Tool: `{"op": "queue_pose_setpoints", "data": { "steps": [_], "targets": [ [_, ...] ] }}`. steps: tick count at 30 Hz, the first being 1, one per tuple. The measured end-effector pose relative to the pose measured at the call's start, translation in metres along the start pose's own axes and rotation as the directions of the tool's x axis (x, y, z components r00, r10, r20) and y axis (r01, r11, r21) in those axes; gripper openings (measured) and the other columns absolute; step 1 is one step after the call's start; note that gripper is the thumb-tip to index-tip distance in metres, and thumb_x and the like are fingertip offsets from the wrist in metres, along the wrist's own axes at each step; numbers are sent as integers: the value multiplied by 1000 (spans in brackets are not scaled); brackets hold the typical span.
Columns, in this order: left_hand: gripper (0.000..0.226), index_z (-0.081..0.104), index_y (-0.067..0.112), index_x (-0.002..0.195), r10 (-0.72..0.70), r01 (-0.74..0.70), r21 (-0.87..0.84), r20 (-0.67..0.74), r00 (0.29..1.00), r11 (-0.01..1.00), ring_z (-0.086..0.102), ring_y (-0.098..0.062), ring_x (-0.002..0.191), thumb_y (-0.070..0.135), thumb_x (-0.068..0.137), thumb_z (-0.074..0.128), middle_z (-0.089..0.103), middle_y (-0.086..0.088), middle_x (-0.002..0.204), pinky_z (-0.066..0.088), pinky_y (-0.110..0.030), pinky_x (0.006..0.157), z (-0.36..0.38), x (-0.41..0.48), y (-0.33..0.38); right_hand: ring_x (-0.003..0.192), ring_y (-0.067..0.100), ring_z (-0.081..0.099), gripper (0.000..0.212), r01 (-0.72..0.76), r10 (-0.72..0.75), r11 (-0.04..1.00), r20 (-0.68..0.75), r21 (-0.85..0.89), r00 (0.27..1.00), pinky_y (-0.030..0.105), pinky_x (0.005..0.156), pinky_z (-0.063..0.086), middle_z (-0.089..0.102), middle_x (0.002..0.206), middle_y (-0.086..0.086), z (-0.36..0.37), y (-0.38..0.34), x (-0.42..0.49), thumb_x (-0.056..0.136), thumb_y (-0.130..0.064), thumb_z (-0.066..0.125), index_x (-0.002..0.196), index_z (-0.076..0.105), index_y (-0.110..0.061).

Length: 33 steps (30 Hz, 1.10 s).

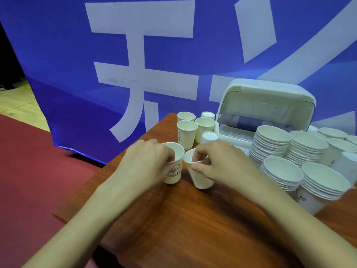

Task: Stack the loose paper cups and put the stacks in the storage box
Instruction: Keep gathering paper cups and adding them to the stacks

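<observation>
On the near-left part of the wooden table [173, 219], two bare hands each hold a white paper cup, and the rims of the two cups sit just beside each other. The left hand [146, 161] curls its fingers round the upright cup [173, 176], which stands on the table and bears a smiley face and the word HELLO. The right hand [222, 161] pinches the rim of the tilted cup [201, 178] between thumb and fingers. This cup leans with its mouth toward the left, and I cannot tell whether its base touches the table.

Farther back, five loose cups [187, 134] stand in a small cluster just left of the storage box [270, 93]. The box is white and sits at the far right of the table. Its domed lid is swung up, so the ribbed floor inside shows.

Nearer than the box, on the right side of the table, four tall stacks of cups [270, 144] stand close together, with more cups behind them at the right edge of view.

Behind the table hangs a blue banner [58, 55] with large white characters. A red carpet [29, 171] covers the floor to the left.
</observation>
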State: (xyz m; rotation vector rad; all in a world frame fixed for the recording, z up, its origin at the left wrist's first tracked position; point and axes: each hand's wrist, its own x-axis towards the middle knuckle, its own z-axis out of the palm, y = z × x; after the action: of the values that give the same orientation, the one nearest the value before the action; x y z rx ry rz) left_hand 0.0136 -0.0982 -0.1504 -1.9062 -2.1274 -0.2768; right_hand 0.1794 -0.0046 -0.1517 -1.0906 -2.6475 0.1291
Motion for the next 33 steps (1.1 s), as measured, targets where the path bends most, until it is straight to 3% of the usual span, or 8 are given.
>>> {"op": "queue_pose_setpoints", "data": {
  "steps": [2,5,9,14,17,21,27,33],
  "targets": [
    [27,66,34,103,15,-15,-10,11,1000,1000,54,-13,82,55,90,54,59,7,95,34,-24,59,-2,-3,6,92,11,64,13,14,-14,1000,-4,-6,1000,33,72,55,71,100,-12,-1,5,-19,90,-45,63,98,68,-35],
    [28,68,33,95,25,-28,-45,-73,997,999,57,-15,79,58,88,56,60,7,88,36,-26,55,-15,-2,19,87,7,62,13,51,-37,995,-152,86,988,35,73,54,71,92,-13,-18,18,-43,88,-42,64,95,69,-33],
    [25,66,34,90,90,-128,-136,-257,962,982,56,-18,77,57,86,56,58,8,80,47,-33,61,-50,3,52,83,6,66,4,120,39,909,-367,400,929,14,63,47,70,81,-16,-66,44,-85,89,-25,73,88,74,-28],
    [18,67,38,94,224,-329,-206,-410,884,922,55,-20,79,49,86,55,61,9,82,45,-34,59,-69,16,104,83,14,68,5,71,184,914,-565,399,804,47,61,58,71,82,-13,-110,99,-135,88,-23,73,89,74,-28],
    [9,71,33,90,334,-444,-147,-465,820,884,55,-18,76,37,86,64,66,11,79,33,-24,50,-65,26,136,82,13,68,6,-13,224,941,-593,339,773,45,60,57,71,82,-14,-118,126,-155,88,-22,73,89,74,-28],
    [6,73,31,85,361,-479,-140,-488,795,867,58,-17,74,32,80,75,66,11,76,32,-26,55,-58,33,166,82,9,66,10,-55,203,965,-602,256,772,12,63,46,70,80,-17,-112,145,-174,87,-17,75,87,73,-28],
    [6,73,29,87,442,-529,-84,-447,777,845,57,-17,73,32,81,73,68,11,78,41,-31,57,-48,43,183,82,7,65,12,-53,181,973,-600,225,779,10,63,44,69,79,-17,-101,161,-184,85,-15,76,88,74,-26],
    [4,71,28,86,435,-523,-78,-458,775,849,53,-16,71,31,83,71,66,11,75,34,-28,56,-42,47,191,83,10,65,10,-11,183,961,-604,277,775,10,62,44,69,80,-16,-99,164,-181,85,-17,75,89,74,-26]
  ]
}}
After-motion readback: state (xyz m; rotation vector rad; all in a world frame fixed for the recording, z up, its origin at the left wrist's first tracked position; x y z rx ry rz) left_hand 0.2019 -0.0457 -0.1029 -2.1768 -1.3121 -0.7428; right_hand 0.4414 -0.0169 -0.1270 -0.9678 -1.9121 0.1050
